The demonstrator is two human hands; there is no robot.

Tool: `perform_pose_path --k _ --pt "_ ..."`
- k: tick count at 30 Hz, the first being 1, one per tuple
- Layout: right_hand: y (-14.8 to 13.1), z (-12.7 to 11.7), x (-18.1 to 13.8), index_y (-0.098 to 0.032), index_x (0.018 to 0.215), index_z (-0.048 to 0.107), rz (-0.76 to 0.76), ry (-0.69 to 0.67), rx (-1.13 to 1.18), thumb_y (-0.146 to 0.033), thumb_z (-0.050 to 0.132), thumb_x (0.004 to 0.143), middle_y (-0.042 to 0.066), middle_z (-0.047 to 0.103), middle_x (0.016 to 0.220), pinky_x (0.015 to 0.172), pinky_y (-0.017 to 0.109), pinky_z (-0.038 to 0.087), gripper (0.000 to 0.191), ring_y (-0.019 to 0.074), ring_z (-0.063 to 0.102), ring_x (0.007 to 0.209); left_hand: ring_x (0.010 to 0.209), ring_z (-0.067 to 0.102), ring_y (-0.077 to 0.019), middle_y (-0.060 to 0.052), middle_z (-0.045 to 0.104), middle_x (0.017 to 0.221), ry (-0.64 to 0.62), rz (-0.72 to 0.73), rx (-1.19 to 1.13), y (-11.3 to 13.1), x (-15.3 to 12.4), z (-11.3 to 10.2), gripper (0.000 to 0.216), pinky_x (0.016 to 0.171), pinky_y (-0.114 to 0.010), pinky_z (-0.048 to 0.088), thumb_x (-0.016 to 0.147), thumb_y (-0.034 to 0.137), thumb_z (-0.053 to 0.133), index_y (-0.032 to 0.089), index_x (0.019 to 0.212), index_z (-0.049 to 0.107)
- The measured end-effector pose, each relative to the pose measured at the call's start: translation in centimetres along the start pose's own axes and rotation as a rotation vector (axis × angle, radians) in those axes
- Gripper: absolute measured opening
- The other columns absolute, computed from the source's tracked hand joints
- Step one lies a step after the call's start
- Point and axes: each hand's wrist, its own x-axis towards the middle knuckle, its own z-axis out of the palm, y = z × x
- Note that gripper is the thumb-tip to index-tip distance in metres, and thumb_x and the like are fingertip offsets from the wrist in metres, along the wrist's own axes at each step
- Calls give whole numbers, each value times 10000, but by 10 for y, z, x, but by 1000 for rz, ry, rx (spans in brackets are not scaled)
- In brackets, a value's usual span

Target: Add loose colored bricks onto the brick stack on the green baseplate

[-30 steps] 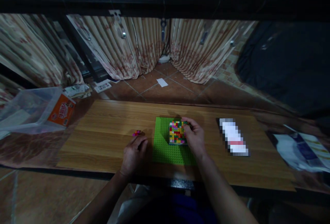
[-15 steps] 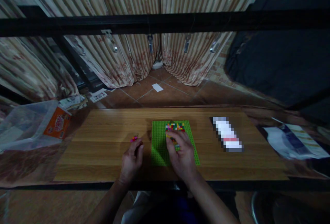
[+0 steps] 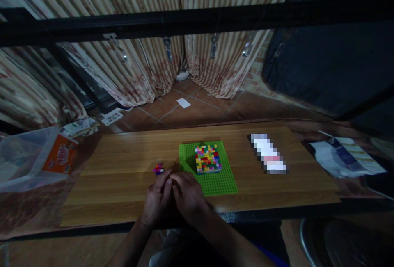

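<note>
A green baseplate (image 3: 218, 181) lies on the wooden table (image 3: 123, 164) with a square block of many-coloured small bricks (image 3: 207, 158) built on its far half. A few loose pink and blue bricks (image 3: 159, 170) lie on the wood left of the plate. My left hand (image 3: 156, 201) and my right hand (image 3: 187, 195) rest together near the table's front edge, fingertips meeting beside the plate's near-left corner. Both have their fingers curled in a pinch; what sits between them is too small and dark to make out.
A clear plastic bin (image 3: 21, 156) with an orange packet (image 3: 60, 156) stands at the left end. A blurred white object (image 3: 268, 158) lies right of the plate, papers (image 3: 344, 156) further right. A black bar (image 3: 197, 19) crosses overhead; striped curtains (image 3: 138, 70) and tiled floor lie beyond.
My right hand has left the coloured block and come back left to meet my left hand near the front edge. The block now stands uncovered on the plate.
</note>
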Motion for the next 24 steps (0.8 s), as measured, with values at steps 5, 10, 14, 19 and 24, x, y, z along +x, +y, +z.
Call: perform_pose_path --k 5,10,14,19,24 --pt "4 10 -1 -222 1029 652 26 24 53 -153 441 924 57 706 973 845 345 506 246 195 624 909 970 734 -205 -75 743 1140 -50 -39 -17 0 -1 -1 381 844 -296 603 978 355 416 202 1263 617" --pt "7 11 -2 -217 1046 656 14 25 65 -168 454 934 56 709 989 854 331 504 236 189 629 923 970 735 -199 -82 742 1141 -48 -33 -28 0 -1 0 390 845 -285 601 983 367 408 193 1262 618" --pt "7 9 -4 -213 1071 647 10 32 60 -188 423 961 58 704 989 858 332 504 251 189 626 923 1009 725 -201 -86 731 1172 -48 -39 -19 3 -1 -2 406 869 -289 595 982 387 401 181 1255 621" --pt "0 -3 -5 -215 1084 646 17 24 48 -199 419 980 58 690 978 838 325 503 250 185 621 909 1009 725 -211 -79 749 1127 -20 -67 -1 3 0 -2 445 865 -295 595 971 456 405 177 1228 637" --pt "-9 -23 -4 -230 1021 660 23 40 72 -182 436 977 53 675 952 821 320 511 234 182 616 910 981 731 -218 -102 756 1087 44 -58 14 1 0 -1 459 863 -299 592 966 478 405 153 1144 675"
